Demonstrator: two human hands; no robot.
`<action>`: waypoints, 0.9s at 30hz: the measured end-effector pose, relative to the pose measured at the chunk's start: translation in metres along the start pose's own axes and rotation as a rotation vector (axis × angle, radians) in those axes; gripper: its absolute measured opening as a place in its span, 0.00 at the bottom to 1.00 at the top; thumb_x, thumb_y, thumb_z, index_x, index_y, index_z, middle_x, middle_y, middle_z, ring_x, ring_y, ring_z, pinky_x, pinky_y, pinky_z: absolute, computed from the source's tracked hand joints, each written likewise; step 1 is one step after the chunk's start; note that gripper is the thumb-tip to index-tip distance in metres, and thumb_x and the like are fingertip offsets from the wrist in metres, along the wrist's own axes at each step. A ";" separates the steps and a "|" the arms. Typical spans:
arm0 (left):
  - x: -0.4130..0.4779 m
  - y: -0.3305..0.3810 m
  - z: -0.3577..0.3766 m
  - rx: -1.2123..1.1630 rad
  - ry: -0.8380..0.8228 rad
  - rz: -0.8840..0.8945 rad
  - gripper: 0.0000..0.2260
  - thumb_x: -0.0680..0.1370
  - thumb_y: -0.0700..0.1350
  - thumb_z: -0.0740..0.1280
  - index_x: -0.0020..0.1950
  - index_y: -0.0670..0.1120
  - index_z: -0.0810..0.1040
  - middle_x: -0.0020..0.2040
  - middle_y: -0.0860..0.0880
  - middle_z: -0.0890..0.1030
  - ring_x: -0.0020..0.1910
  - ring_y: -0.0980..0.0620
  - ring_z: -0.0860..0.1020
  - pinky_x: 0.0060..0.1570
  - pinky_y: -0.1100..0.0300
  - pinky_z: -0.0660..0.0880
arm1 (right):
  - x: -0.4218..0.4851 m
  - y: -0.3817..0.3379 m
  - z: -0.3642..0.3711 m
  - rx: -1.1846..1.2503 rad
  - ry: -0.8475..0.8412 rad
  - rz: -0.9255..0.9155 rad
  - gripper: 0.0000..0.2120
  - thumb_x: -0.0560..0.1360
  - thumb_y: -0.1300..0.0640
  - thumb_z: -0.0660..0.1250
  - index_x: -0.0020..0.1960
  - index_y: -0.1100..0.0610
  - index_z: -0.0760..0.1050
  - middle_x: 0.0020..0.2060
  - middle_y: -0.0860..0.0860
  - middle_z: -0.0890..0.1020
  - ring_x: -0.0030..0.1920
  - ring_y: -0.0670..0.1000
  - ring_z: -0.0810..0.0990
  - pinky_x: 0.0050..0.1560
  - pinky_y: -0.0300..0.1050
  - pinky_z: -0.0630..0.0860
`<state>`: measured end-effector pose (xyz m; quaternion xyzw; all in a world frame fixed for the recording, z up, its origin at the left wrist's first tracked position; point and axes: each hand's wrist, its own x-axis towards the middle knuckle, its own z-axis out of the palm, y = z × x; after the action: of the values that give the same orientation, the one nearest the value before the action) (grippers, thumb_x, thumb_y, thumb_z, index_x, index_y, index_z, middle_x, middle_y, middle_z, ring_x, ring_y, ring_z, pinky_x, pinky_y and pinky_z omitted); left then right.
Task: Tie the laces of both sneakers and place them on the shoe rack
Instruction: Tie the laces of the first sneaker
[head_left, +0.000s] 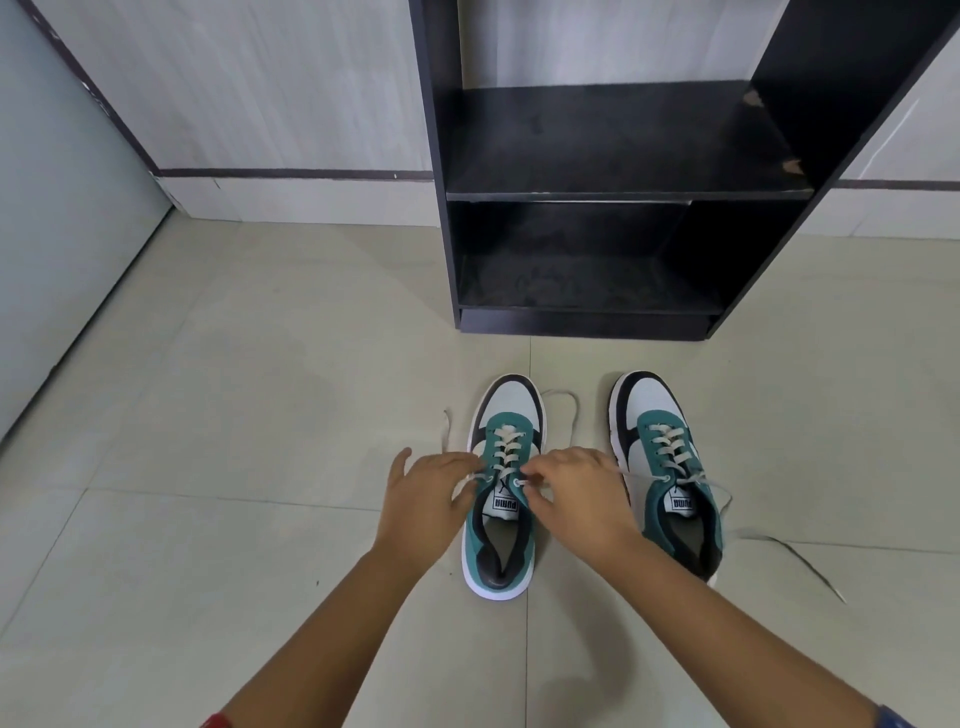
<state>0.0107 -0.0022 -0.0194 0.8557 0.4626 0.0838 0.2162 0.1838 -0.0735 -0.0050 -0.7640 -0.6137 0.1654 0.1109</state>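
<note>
Two teal, white and black sneakers stand side by side on the tiled floor, toes pointing toward the rack. The left sneaker (506, 415) has its white laces untied, with loose ends trailing out on both sides. My left hand (428, 499) pinches the lace at the shoe's left top eyelet. My right hand (576, 493) pinches the lace at its right top eyelet. The right sneaker (660, 415) also lies untied, one lace end (800, 558) running far out to the right. The black shoe rack (623, 195) stands just beyond, its shelves bare.
A pale wall with a dark stripe runs behind the rack. A grey door panel (57, 234) stands at the left. Beige floor tiles (260, 389) spread to the left of the sneakers and in front of the rack.
</note>
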 end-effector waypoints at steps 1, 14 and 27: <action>0.001 0.001 0.000 0.015 0.035 0.017 0.10 0.78 0.49 0.62 0.57 0.54 0.79 0.60 0.57 0.80 0.59 0.55 0.76 0.71 0.50 0.55 | 0.000 -0.002 0.000 -0.030 0.009 -0.012 0.11 0.76 0.51 0.62 0.54 0.49 0.80 0.48 0.46 0.84 0.53 0.51 0.78 0.62 0.46 0.66; 0.000 -0.002 0.006 0.187 0.110 0.034 0.03 0.74 0.47 0.68 0.46 0.51 0.80 0.45 0.56 0.81 0.43 0.52 0.79 0.48 0.56 0.74 | 0.000 -0.001 -0.005 -0.122 -0.043 0.053 0.08 0.77 0.51 0.60 0.51 0.52 0.76 0.48 0.48 0.80 0.52 0.51 0.77 0.54 0.48 0.71; -0.008 0.044 -0.009 -1.179 -0.059 -0.801 0.13 0.77 0.52 0.64 0.50 0.43 0.80 0.41 0.47 0.79 0.39 0.50 0.75 0.41 0.58 0.71 | -0.009 -0.030 -0.019 1.349 -0.157 0.679 0.06 0.77 0.61 0.64 0.53 0.59 0.77 0.40 0.47 0.81 0.39 0.41 0.77 0.29 0.29 0.72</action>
<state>0.0365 -0.0269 0.0088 0.3624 0.6130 0.2109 0.6696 0.1622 -0.0747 0.0246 -0.6635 -0.1165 0.5837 0.4533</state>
